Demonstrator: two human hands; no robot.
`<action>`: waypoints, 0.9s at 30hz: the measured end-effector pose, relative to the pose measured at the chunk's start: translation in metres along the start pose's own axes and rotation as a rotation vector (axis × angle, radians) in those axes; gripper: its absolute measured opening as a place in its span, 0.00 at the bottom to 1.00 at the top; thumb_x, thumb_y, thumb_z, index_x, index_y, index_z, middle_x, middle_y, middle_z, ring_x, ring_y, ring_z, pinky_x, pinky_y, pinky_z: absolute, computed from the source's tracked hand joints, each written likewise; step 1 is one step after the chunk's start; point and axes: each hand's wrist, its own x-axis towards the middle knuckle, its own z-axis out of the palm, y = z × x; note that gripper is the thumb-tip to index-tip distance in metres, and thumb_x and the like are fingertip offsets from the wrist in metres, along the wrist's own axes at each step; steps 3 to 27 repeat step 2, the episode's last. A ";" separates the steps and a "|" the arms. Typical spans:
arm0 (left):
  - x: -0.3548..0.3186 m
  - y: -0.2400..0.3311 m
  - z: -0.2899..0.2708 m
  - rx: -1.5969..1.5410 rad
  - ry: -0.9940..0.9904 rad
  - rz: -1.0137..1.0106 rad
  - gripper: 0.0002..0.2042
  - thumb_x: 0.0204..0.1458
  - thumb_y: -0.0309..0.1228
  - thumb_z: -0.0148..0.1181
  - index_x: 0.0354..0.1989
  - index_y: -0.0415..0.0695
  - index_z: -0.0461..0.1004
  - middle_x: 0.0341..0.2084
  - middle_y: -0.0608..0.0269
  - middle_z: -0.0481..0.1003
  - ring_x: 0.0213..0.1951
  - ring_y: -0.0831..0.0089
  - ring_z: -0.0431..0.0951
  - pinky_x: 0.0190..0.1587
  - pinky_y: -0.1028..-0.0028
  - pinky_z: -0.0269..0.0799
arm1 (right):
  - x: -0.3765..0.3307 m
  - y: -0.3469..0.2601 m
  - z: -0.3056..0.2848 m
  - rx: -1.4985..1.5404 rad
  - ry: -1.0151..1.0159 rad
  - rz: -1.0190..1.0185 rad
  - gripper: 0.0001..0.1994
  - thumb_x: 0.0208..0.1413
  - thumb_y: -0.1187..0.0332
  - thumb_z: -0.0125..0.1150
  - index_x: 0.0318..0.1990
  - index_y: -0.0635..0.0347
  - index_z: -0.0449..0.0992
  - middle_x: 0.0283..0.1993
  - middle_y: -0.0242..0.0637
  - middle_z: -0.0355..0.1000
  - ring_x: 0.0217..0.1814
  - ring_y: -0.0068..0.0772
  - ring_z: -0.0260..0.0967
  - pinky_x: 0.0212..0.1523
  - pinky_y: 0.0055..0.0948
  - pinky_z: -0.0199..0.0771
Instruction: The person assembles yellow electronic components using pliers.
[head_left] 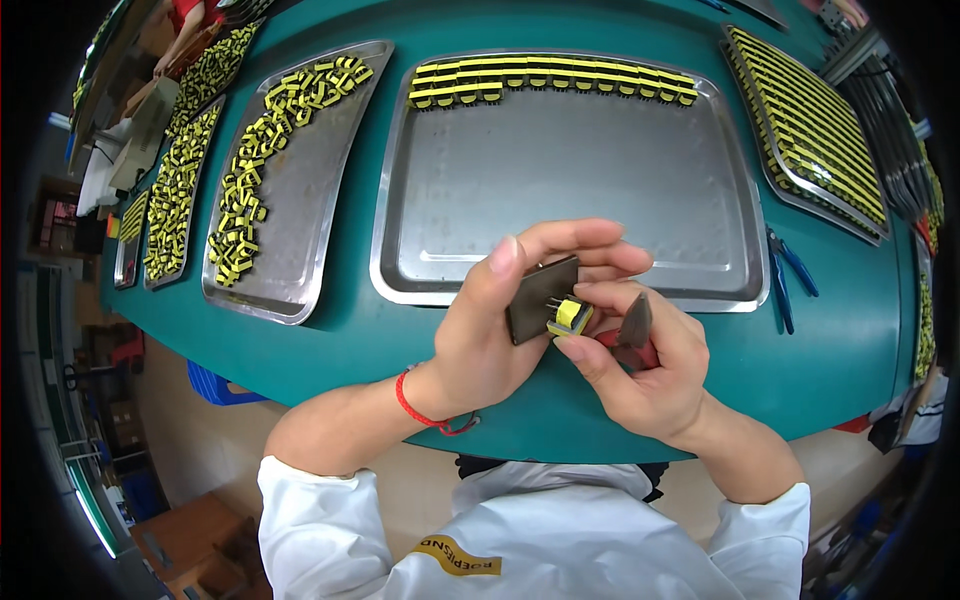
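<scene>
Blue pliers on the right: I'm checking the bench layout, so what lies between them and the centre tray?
Nothing: in the head view only bare green tabletop separates the blue pliers from the centre tray's right rim; they lie close beside it.

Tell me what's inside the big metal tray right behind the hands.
The big metal tray holds only yellow-and-black parts lined along its far edge; the rest shows bare metal. The left hand and the dark block it holds cover part of the near rim.

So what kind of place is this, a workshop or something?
Most likely an electronics assembly bench in a factory. Metal trays hold rows of small yellow-taped parts, the left hand holds a dark plate against one such part, and blue pliers lie nearby.
</scene>
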 end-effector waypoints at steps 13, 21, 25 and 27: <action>-0.002 0.000 -0.003 0.136 -0.062 0.017 0.38 0.63 0.60 0.29 0.65 0.36 0.59 0.60 0.41 0.66 0.65 0.45 0.62 0.68 0.49 0.56 | -0.002 -0.001 0.000 0.025 0.030 0.038 0.19 0.55 0.70 0.69 0.50 0.70 0.73 0.40 0.44 0.77 0.37 0.27 0.77 0.39 0.20 0.76; -0.002 0.000 -0.003 0.136 -0.062 0.017 0.38 0.63 0.60 0.29 0.65 0.36 0.59 0.60 0.41 0.66 0.65 0.45 0.62 0.68 0.49 0.56 | -0.002 -0.001 0.000 0.025 0.030 0.038 0.19 0.55 0.70 0.69 0.50 0.70 0.73 0.40 0.44 0.77 0.37 0.27 0.77 0.39 0.20 0.76; -0.002 0.000 -0.003 0.136 -0.062 0.017 0.38 0.63 0.60 0.29 0.65 0.36 0.59 0.60 0.41 0.66 0.65 0.45 0.62 0.68 0.49 0.56 | -0.002 -0.001 0.000 0.025 0.030 0.038 0.19 0.55 0.70 0.69 0.50 0.70 0.73 0.40 0.44 0.77 0.37 0.27 0.77 0.39 0.20 0.76; -0.002 0.000 -0.003 0.136 -0.062 0.017 0.38 0.63 0.60 0.29 0.65 0.36 0.59 0.60 0.41 0.66 0.65 0.45 0.62 0.68 0.49 0.56 | -0.002 -0.001 0.000 0.025 0.030 0.038 0.19 0.55 0.70 0.69 0.50 0.70 0.73 0.40 0.44 0.77 0.37 0.27 0.77 0.39 0.20 0.76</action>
